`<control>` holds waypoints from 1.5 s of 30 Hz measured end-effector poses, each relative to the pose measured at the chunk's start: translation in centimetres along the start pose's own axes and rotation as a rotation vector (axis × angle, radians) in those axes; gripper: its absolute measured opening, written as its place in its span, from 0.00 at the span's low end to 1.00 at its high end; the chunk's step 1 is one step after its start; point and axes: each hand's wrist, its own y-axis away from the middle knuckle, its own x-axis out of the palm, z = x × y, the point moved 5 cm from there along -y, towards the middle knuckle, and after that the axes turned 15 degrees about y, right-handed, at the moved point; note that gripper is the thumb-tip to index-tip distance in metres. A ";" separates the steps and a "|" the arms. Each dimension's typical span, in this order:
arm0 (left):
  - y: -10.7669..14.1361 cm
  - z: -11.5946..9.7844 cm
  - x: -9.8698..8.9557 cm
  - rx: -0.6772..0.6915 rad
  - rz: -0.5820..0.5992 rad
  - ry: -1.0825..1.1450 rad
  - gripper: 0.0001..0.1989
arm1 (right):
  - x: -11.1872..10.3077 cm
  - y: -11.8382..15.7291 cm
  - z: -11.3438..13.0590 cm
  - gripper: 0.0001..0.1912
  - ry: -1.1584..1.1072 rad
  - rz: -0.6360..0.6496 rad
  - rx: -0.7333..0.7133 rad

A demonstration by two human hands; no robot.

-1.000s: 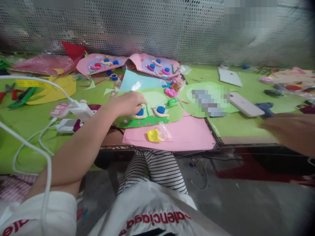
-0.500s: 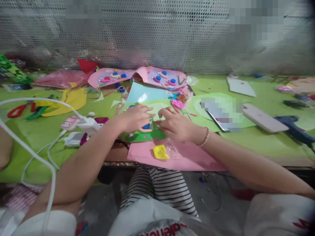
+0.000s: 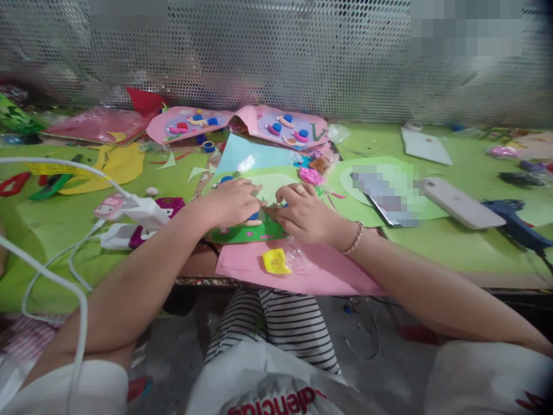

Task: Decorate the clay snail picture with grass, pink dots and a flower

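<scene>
My left hand (image 3: 235, 203) lies over a light-green paper craft (image 3: 279, 183), its fingers stretched out on the sheet. Blue, clay-like pieces (image 3: 253, 214) show beside and below its fingers. A dark-green strip with small pink spots (image 3: 235, 234) runs along the craft's lower edge. From the other side, my right hand (image 3: 306, 216) bends its fingers down onto the craft, thumb and fingertips close together near the left fingertips. Whatever they pinch is too small or hidden to make out.
Pink sheets (image 3: 345, 275) lie in front, bearing a yellow packet (image 3: 275, 262). White plugs and cables (image 3: 147, 214) are at left, near scissors (image 3: 56, 184). A phone (image 3: 462, 204) and a glue gun (image 3: 518, 222) lie at right. Pink decorated cutouts (image 3: 246, 118) stand behind.
The right hand's fingers have closed in nearer the left fingertips, over the craft. The left hand has shifted only slightly. The whole view has moved a little.
</scene>
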 end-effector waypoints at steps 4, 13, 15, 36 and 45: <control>0.0 0.3 -0.3 0.052 -0.018 0.012 0.23 | 0.0 0.0 -0.4 0.22 -0.018 0.007 0.028; 0.0 0.3 0.1 -0.029 0.050 -0.051 0.21 | 0.8 -0.3 -0.4 0.22 -0.015 0.032 0.041; -0.1 0.4 0.1 -0.029 0.047 -0.052 0.21 | 0.6 -0.3 -0.4 0.22 -0.009 0.010 0.032; -0.5 0.7 1.3 0.040 0.077 -0.019 0.27 | -3.4 2.0 -3.5 0.15 -0.617 -0.014 -0.185; 0.4 -1.3 -1.6 0.052 -0.154 0.293 0.24 | -2.8 2.5 -1.4 0.12 -0.543 0.157 -0.300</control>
